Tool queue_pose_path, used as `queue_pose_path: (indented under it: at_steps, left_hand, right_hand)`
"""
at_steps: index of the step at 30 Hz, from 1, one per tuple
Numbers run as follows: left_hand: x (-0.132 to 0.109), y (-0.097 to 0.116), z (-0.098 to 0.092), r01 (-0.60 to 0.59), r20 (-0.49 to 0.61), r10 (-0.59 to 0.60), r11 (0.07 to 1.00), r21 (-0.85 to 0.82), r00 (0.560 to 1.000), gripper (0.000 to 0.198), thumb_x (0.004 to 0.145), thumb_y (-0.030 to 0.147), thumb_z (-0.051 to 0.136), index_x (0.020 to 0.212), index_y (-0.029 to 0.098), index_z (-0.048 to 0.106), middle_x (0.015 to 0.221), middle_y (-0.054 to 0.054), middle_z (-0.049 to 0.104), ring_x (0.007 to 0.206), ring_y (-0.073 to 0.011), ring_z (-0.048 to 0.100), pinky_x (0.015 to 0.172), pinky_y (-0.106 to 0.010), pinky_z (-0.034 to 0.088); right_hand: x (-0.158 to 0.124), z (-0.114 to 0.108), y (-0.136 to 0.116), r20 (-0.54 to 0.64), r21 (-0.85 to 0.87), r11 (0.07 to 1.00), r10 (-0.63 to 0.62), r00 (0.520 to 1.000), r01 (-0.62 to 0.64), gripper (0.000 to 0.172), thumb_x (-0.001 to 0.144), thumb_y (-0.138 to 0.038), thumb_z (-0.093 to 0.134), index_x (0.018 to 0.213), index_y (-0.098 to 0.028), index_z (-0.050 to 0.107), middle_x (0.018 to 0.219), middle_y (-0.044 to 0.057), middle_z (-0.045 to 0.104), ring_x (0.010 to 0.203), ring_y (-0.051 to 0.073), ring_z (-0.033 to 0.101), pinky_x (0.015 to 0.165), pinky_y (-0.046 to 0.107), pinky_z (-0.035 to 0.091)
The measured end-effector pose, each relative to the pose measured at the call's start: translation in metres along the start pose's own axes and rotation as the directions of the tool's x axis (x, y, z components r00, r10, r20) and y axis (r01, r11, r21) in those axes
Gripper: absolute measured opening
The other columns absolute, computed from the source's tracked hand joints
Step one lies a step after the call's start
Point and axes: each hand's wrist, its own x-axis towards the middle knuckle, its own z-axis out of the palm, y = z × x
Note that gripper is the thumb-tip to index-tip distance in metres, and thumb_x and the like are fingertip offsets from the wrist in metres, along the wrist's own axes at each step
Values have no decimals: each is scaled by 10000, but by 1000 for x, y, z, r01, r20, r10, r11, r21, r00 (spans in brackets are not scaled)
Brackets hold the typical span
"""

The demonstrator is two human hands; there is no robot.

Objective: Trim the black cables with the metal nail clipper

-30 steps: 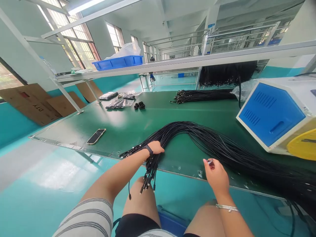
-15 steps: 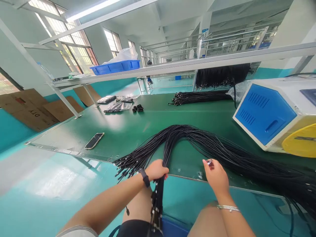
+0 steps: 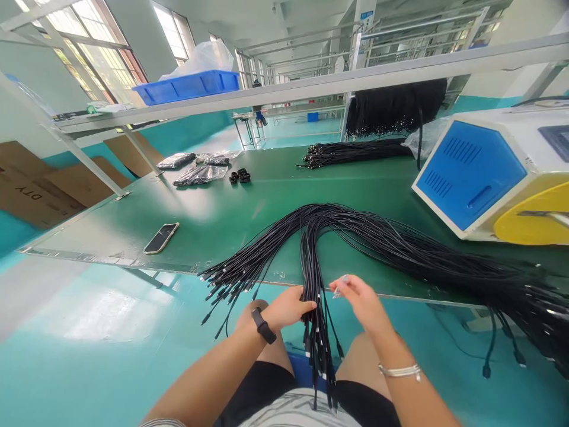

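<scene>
From here I see a long green workbench in a large room with a teal floor. Along the bench's far side runs a white shelf carrying a blue crate, and past the bench's left end lean cardboard sheets. On the bench's top lie a phone, clear bags of dark parts, a small heap of black rings and a second bundle of cable, while a blue-and-white machine stands at its right end. A mass of black cables spreads across the bench's near edge, one bunch hanging over it in front of the person's lap. The left hand presses its fingers together against that bunch, and the right hand pinches a small silvery piece between thumb and fingertip. Compared with the earlier frame, the right hand has moved off the bench and in toward the left, so the hands now sit just apart, and the hanging bunch falls nearer the middle of my view.
</scene>
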Motion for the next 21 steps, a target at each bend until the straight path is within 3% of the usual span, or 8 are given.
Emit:
queue_pose_path:
  at_steps: [4, 7, 9, 14, 17, 21]
  left_hand:
    - [-4, -14, -17, 32, -43, -28, 995, 91, 999, 234, 918, 350, 600, 1002, 134, 635, 940, -40, 660, 798, -162, 638, 723, -345, 550]
    - [-9, -26, -27, 43, -88, -34, 994, 98, 995, 252, 926, 364, 585, 1032, 140, 634, 992, -56, 664, 851, -176, 644, 769, -373, 550]
    - [-9, -28, -23, 22, -102, -15, 997, 74, 995, 291, 931, 391, 571, 1065, 140, 630, 1023, -61, 665, 880, -191, 649, 784, -384, 551]
    - [7, -16, 6, -49, -62, 49, 999, -4, 997, 340, 956, 402, 528, 1165, 143, 600, 1072, -78, 667, 882, -184, 664, 769, -376, 567]
    - [11, -11, 5, -45, -58, 47, 998, 33, 997, 280, 941, 357, 568, 1103, 136, 620, 1020, -65, 672, 838, -169, 662, 735, -355, 571]
    - [-12, -12, -23, 7, -193, 25, 986, 164, 981, 247, 913, 327, 605, 1073, 140, 626, 1042, -73, 665, 905, -200, 650, 803, -400, 548]
  right_hand:
    - [-34, 22, 14, 24, 144, 985, 96, 995, -98, 277, 949, -387, 569, 1077, -153, 640, 1139, 78, 652, 1027, 211, 633, 911, 432, 516]
    - [-40, 28, 23, 68, 255, 956, 134, 989, -147, 292, 952, -386, 563, 1123, -158, 624, 1206, 91, 624, 1066, 220, 617, 919, 441, 511]
    - [-36, 33, 24, 146, 318, 932, 131, 980, -172, 300, 958, -395, 551, 1118, -151, 623, 1149, 86, 643, 1003, 205, 639, 879, 422, 531]
    - [-27, 50, 10, 271, 365, 908, 109, 956, -207, 301, 951, -385, 568, 1125, -145, 621, 1120, 80, 650, 977, 201, 646, 857, 413, 540]
    - [-29, 42, 5, 278, 328, 918, 130, 952, -221, 294, 948, -378, 574, 1113, -141, 625, 1115, 79, 654, 978, 202, 648, 860, 416, 539]
    - [-37, 5, 9, 166, 247, 941, 196, 966, -233, 254, 939, -347, 594, 1083, -142, 636, 1121, 75, 652, 997, 204, 640, 877, 420, 531]
